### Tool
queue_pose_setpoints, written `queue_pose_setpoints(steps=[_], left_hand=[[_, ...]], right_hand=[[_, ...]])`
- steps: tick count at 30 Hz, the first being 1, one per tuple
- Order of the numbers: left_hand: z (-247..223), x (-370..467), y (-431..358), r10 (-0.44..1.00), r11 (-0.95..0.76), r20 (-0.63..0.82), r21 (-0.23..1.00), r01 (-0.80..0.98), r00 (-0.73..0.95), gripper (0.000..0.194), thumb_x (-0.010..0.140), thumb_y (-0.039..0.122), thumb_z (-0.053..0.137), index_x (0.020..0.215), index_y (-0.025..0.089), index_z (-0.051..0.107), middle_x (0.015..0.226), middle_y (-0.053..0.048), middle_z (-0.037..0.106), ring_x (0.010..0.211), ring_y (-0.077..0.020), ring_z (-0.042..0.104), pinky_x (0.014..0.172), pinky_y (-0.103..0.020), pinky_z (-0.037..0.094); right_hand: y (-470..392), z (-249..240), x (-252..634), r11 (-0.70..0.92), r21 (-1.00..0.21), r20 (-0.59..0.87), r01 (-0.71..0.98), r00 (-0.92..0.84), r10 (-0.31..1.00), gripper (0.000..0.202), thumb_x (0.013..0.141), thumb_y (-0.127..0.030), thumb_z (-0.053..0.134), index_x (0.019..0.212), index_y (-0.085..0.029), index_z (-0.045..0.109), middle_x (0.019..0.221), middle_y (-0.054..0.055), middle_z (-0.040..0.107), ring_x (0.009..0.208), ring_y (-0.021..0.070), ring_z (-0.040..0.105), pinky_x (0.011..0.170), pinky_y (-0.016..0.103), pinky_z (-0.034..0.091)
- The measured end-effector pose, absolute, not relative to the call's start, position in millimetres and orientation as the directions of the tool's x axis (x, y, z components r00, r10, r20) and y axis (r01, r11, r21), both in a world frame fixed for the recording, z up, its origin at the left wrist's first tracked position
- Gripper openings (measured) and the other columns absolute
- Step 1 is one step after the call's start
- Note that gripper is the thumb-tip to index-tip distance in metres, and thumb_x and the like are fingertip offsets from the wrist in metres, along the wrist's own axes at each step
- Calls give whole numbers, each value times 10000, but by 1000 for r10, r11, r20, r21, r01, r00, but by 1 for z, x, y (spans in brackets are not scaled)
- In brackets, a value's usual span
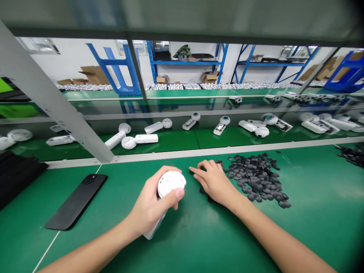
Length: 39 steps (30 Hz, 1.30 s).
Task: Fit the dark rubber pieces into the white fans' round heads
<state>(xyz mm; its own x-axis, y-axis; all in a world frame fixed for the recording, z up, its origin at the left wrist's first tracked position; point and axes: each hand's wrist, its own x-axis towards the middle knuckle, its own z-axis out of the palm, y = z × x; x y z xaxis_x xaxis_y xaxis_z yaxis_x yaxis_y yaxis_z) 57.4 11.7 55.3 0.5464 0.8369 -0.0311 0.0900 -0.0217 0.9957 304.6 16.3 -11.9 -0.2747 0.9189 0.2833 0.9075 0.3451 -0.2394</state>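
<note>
Green bench, pale rail along its far edge.

My left hand is clenched around a white device, lifted off the bench and about midway along the part in view. Its round head faces up between thumb and fingers, the thumb across the head's near side; the straight white body slants down below my palm, toward the near edge.

My right hand is low over the bench, palm down, to the right of the device, nearer the far edge than the near one. Index finger stretched leftward, its tip at a small dark piece; cannot tell whether anything is pinched there. A few more black pieces lie close under the hand.

Main spread of black pieces: loose heap just right of that hand, toward the far edge. A second dark heap at the far edge, well off to the right.

Left part of the bench: dark phone, camera end aimed at the far edge. Beyond it, further left, a black stack.

Past the rail, more white units strewn along a lower green strip.
</note>
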Motion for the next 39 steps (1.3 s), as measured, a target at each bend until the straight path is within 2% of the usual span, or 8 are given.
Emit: queue_pose_setpoints(steps=[4,6,10,14,17,24,31,39], left_hand=[[50,56,7,842,-207,139,975,75,522,498,908,430,730,1296,237,484,1060,-77,680,765,-179,667,654,-296,541],[44,57,8,805,-392,298,916,84,513,589,866,344,791,1350,273,463,1259,-105,647,1059,-250,680,864,-362,572],[24,61,18,688,-665,466,712,227,556,746,858,225,796,1480,330,398,1505,-97,520,1504,-319,374,1239,-539,312],[4,61,27,700,-701,492,613,365,517,738,841,243,807,1470,314,428,1447,-118,472,1403,-318,455,1156,-510,421],[-4,61,27,761,-646,493,635,422,422,700,822,260,822,1417,267,453,1339,-118,455,1263,-281,541,1064,-448,497],[-6,63,24,817,-577,486,703,416,310,611,830,272,812,1351,238,495,1285,-96,514,1201,-248,586,1054,-399,488],[-9,62,17,863,-455,246,760,464,442,647,842,219,729,1429,297,467,1316,-38,667,1024,-209,696,897,-319,540],[-7,66,13,831,-465,179,743,480,527,668,828,230,706,1436,324,444,1325,-32,666,1045,-233,693,864,-345,548]], right_hand=[[20,-12,299,367,-206,266,907,-309,913,253,1051,-269,610,1262,-254,748,1145,104,655,1057,281,545,860,427,419],[21,-10,299,371,-221,275,902,-308,911,205,1055,-266,601,1166,-240,773,1094,98,666,1029,267,554,851,416,415],[18,-2,301,370,-414,334,832,-239,912,183,1060,-232,544,997,-196,712,1037,73,679,978,225,597,875,386,457],[9,6,304,178,-839,148,515,-99,984,194,1038,-354,558,981,-191,647,842,27,707,763,179,674,696,292,539],[-2,13,307,54,-944,25,324,-91,996,270,960,-443,676,997,-178,716,845,33,728,712,174,688,653,276,569],[-25,29,299,94,-939,17,330,-227,974,250,990,-397,658,1079,-223,813,971,56,732,732,152,675,647,245,551],[-31,32,294,141,-907,40,397,-250,967,254,1008,-347,634,1169,-250,805,850,29,711,737,163,655,657,262,510],[-35,35,285,92,-869,-27,485,-233,972,162,915,-347,755,815,-224,789,741,-3,728,655,156,640,582,251,464]])
